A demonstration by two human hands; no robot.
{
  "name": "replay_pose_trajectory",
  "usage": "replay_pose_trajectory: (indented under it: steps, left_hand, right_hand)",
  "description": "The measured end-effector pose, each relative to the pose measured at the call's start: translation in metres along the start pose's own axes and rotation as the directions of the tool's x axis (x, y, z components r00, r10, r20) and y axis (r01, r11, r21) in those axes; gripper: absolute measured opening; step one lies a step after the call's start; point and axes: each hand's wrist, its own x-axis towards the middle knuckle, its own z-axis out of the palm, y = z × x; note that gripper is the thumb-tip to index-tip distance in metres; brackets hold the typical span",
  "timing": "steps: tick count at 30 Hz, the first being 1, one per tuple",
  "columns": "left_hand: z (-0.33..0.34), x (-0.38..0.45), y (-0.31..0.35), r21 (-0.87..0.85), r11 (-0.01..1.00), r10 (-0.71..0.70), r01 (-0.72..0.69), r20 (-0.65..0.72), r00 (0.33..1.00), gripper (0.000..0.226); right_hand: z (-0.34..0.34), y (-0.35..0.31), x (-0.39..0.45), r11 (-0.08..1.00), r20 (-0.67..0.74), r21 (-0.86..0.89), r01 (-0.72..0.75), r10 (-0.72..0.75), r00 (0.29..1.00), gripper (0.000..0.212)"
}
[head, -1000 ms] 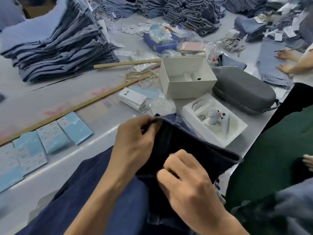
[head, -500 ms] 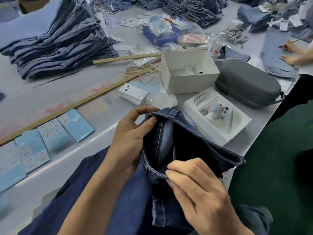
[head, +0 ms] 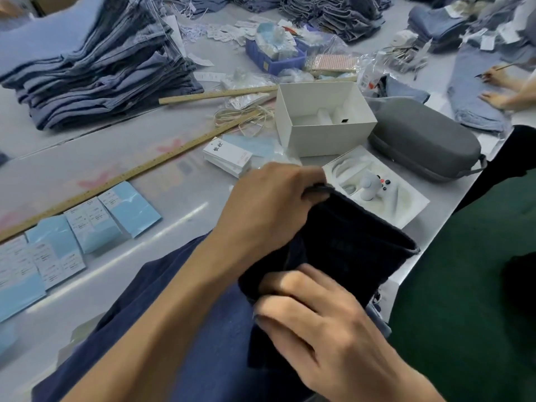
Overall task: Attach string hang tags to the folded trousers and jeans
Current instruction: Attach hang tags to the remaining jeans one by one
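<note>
Dark navy denim jeans [head: 342,250] fill the lower centre of the frame, draped over the near edge of the grey counter [head: 121,158] and toward the person. The left hand [head: 269,210] grips the waistband's top edge, fingers curled over it and lifting it. The right hand [head: 327,323], at lower right, pinches a lower fold of the same dark cloth, fingers bent round it. Neither hand holds a tag or a string.

White card hang tags in a small stack [head: 227,156] lie on the counter just above the left hand, and a loose coil of pale string [head: 246,117] sits beyond them beside the open white cardboard box [head: 322,117].

My reading is that the person is opening or turning the waistband to find the place for a tag, so tagging of this pair has not begun. The main risk is the heavy cloth slipping off the counter edge when one hand lets go to reach for a tag, losing the exposed spot. A sweeping sleeve or trouser leg could also knock the white moulded tray with its small controller [head: 374,187], which lies touching the raised waistband.
</note>
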Motion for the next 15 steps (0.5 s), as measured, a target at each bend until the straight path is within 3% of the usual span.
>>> replay_pose_trajectory:
  steps: [2,4,6,8,15]
  left_hand:
    - [0.000,0.017,-0.007,-0.112,0.978,-0.168,0.174,0.062,0.984,0.016]
    - [-0.002,0.029,-0.017,-0.288,0.912,-0.271,0.291,0.108,0.957,0.009]
    - [-0.005,0.033,-0.024,-0.466,0.814,-0.287,0.346,0.195,0.938,0.006]
    - [-0.006,0.035,-0.028,-0.595,0.706,-0.267,0.385,0.280,0.922,0.014]
    - [-0.008,0.033,-0.040,-0.708,0.545,-0.298,0.449,0.337,0.893,0.026]
  right_hand:
    - [-0.012,0.009,0.001,0.996,-0.170,0.017,-0.089,0.091,0.981,0.017]
    - [-0.027,0.026,0.005,0.964,-0.258,-0.132,-0.231,0.192,0.947,0.020]
    - [-0.032,0.038,0.010,0.868,-0.204,-0.332,-0.369,0.316,0.927,0.037]
    - [-0.030,0.041,0.013,0.801,-0.153,-0.423,-0.424,0.398,0.905,0.054]
    - [-0.023,0.037,0.029,0.707,-0.192,-0.545,-0.450,0.417,0.888,0.045]
